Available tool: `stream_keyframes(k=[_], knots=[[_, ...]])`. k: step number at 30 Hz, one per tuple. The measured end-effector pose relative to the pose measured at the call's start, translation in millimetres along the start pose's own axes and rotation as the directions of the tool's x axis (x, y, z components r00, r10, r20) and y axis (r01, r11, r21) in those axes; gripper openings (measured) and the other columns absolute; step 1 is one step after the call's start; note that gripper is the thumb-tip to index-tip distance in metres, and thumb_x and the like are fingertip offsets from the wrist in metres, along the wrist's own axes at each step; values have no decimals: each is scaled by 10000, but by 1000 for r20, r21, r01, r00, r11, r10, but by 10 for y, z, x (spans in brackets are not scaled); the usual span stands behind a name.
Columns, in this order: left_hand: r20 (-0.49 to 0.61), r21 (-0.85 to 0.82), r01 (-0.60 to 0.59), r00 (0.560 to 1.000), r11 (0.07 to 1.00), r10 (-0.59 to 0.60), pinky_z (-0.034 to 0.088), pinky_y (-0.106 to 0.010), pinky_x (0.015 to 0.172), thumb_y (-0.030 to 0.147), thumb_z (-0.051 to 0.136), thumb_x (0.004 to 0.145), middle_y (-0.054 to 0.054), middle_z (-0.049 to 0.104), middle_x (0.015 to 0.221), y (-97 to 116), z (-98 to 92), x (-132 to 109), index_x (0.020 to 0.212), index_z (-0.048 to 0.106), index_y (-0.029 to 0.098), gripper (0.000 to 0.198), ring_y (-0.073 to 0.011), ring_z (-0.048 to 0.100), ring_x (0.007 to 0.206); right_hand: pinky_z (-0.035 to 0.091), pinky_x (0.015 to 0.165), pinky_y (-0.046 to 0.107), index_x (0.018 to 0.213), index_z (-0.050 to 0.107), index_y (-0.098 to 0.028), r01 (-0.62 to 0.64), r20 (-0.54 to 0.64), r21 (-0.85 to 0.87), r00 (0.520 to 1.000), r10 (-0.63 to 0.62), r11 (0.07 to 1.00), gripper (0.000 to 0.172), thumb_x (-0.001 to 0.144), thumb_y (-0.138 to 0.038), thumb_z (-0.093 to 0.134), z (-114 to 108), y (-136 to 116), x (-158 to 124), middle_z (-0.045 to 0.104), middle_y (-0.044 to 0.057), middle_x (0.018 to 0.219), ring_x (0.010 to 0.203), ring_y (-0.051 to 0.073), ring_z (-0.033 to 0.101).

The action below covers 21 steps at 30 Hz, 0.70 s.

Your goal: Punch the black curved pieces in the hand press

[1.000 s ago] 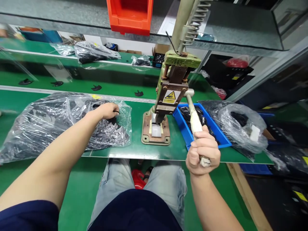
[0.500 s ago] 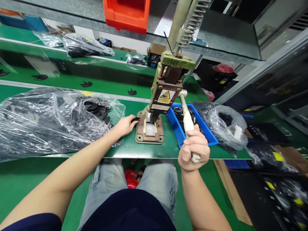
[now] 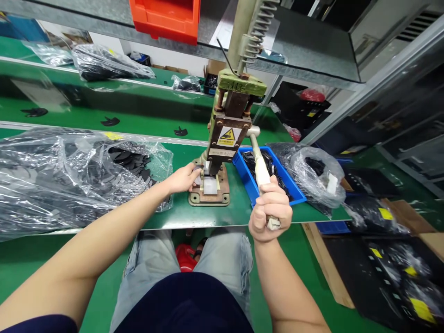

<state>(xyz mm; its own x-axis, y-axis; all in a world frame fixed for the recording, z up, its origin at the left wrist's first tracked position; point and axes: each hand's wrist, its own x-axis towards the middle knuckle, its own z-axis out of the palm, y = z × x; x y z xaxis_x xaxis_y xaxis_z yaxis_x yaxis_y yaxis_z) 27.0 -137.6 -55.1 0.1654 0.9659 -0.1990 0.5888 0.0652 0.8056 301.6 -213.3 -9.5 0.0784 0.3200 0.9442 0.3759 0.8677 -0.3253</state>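
Note:
Between the fingers of my left hand (image 3: 183, 178) is a thin black curved plastic piece (image 3: 198, 167), at the left edge of the press base (image 3: 209, 200). My right hand (image 3: 272, 208) is wrapped round the pale, taped lever handle (image 3: 261, 169) of the hand press (image 3: 227, 136), which carries a yellow warning label. Below the press ram sits a whitish block (image 3: 210, 186) on the base. Left of my left hand, an open clear plastic bag (image 3: 79, 180) holds many similar black pieces. A blue bin (image 3: 296, 201) with black parts stands behind my right hand.
Several black pieces, one a curved piece (image 3: 110, 121), lie spaced along the green strip behind the bench. Another clear bag (image 3: 317, 178) is right of the blue bin. Overhead, an orange bin (image 3: 166, 27) sits on a metal shelf (image 3: 312, 60). Bagged goods and cardboard (image 3: 412, 215) lie at right.
My left hand has carried the black piece a little further over the press base, close to the ram. My right hand stays on the lever. The whole view has shifted slightly.

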Motion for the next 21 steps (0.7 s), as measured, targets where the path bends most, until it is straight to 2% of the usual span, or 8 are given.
stream_keyframes(k=[5, 8, 13, 17, 21], knots=[[27, 40, -21, 999, 999, 20, 530, -309, 601, 484, 529, 1049, 41, 651, 573, 164, 84, 147, 1138, 580, 229, 275, -203, 686, 513, 561, 1093, 788, 900, 600, -342, -10, -3, 37, 1000, 10, 999, 79, 937, -400, 639, -12, 14, -17, 591, 1, 787, 930, 291, 706], [49, 55, -11, 999, 998, 8, 512, -300, 567, 481, 551, 1031, 33, 659, 581, 198, 86, 222, 1140, 607, 224, 285, -199, 676, 500, 542, 1121, 792, 918, 604, -357, -21, -5, 28, 1000, 21, 999, 72, 933, -416, 641, -15, 17, -34, 591, 0, 784, 922, 290, 705], [55, 29, 60, 997, 998, -62, 500, -288, 547, 454, 605, 1009, 6, 702, 675, 222, 123, 301, 1180, 647, 215, 296, -175, 648, 488, 570, 1092, 778, 927, 603, -360, -35, -21, 25, 999, 35, 999, 69, 940, -421, 632, 2, -4, -46, 564, 1, 762, 910, 290, 703], [54, 5, 157, 986, 988, -157, 481, -288, 539, 493, 642, 1007, 3, 669, 658, 232, 171, 352, 1213, 683, 215, 349, -175, 623, 475, 575, 1093, 754, 917, 608, -334, -18, -53, 72, 998, 22, 997, 81, 945, -392, 656, 24, 5, -41, 577, -7, 779, 924, 273, 702], [20, 58, 151, 988, 987, -152, 491, -278, 560, 459, 659, 999, -5, 669, 640, 277, 217, 381, 1224, 694, 199, 346, -182, 638, 492, 581, 1096, 735, 893, 593, -288, 17, -43, 85, 999, -14, 996, 126, 943, -354, 688, 11, 37, -25, 615, -21, 811, 940, 253, 716]])
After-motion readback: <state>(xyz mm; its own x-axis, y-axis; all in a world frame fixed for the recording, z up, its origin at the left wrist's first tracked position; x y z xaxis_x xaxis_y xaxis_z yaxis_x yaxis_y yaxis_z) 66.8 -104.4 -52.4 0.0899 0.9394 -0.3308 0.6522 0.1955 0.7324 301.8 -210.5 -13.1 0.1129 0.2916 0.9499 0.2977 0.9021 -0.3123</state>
